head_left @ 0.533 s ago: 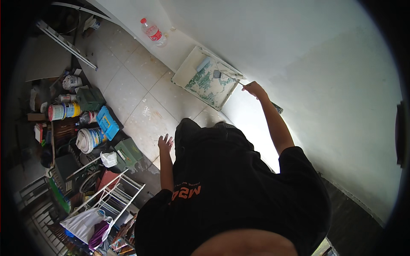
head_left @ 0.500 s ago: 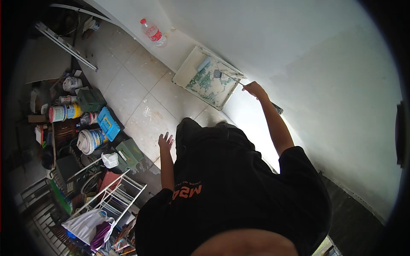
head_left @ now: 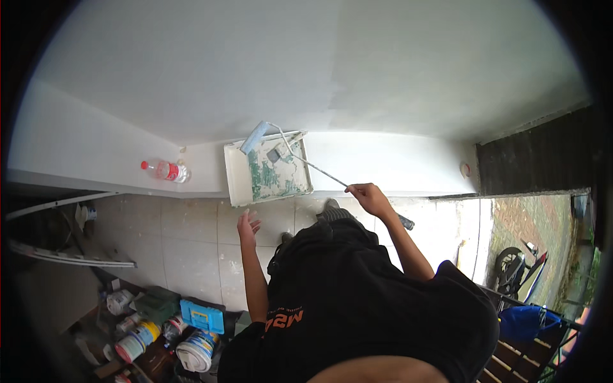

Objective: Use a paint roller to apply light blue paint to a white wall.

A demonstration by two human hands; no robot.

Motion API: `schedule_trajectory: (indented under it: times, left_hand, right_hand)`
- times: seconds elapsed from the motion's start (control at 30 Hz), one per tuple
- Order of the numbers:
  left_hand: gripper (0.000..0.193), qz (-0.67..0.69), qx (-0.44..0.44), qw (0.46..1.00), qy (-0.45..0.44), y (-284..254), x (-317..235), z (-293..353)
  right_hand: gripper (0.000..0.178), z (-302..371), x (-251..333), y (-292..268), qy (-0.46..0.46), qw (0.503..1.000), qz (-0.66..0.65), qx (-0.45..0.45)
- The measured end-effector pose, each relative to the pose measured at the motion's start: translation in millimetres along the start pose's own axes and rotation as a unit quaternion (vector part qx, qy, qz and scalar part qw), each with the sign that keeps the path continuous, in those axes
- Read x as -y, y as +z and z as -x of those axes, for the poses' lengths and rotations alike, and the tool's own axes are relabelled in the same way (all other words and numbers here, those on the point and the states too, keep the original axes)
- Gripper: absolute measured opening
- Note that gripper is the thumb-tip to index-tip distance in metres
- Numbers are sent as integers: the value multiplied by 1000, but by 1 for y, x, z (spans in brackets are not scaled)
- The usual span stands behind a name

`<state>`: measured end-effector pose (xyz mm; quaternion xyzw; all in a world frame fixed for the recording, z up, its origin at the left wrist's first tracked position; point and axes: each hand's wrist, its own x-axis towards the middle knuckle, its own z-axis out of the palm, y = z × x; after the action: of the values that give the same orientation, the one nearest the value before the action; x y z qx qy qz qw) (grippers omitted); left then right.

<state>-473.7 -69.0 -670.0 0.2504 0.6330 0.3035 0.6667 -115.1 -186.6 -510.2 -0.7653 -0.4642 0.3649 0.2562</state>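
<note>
My right hand [head_left: 369, 199] is closed round the thin metal rod of a paint roller [head_left: 255, 137]. The roller's dark grip [head_left: 406, 222] sticks out behind that hand. Its light blue sleeve hangs over the far left part of a paint tray [head_left: 239, 179]; whether the two touch, I cannot tell. Green and whitish paint marks cover the tray's bottom. A flat paintbrush [head_left: 276, 154] lies inside the tray, its handle toward the far right corner. Close to the tray's near edge, my left hand [head_left: 248, 226] holds nothing, its fingers apart.
The tray stands on a white ledge [head_left: 396, 159] along the wall [head_left: 268, 64]. Left of it, a clear plastic bottle [head_left: 167, 171] with a red cap lies there. Paint buckets [head_left: 195, 351] and a blue toolbox [head_left: 202, 316] crowd the floor at lower left. A motorcycle [head_left: 511, 268] stands outside.
The view has swung to face the wall and ledge more squarely. The roller sleeve has gone from inside the tray to over its far left part. My left hand is nearer the tray.
</note>
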Motion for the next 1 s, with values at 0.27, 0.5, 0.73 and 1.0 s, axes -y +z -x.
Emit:
schedule_trajectory:
  times: [0.27, 0.5, 0.73, 1.0]
  left_hand:
    - [41, -143, 384, 898, 160, 125, -49, 76]
    - [49, -82, 519, 831, 180, 223, -70, 161]
    - [39, 15, 426, 895, 134, 283, -73, 179]
    - [34, 124, 335, 925, 131, 328, -97, 207]
  right_hand:
    - [28, 89, 54, 42, -13, 925, -295, -237]
    - [32, 100, 67, 57, -3, 886, -286, -365]
    - [40, 133, 56, 69, 57, 915, -225, -330]
    - [55, 224, 20, 2, 191, 902, -383, 55]
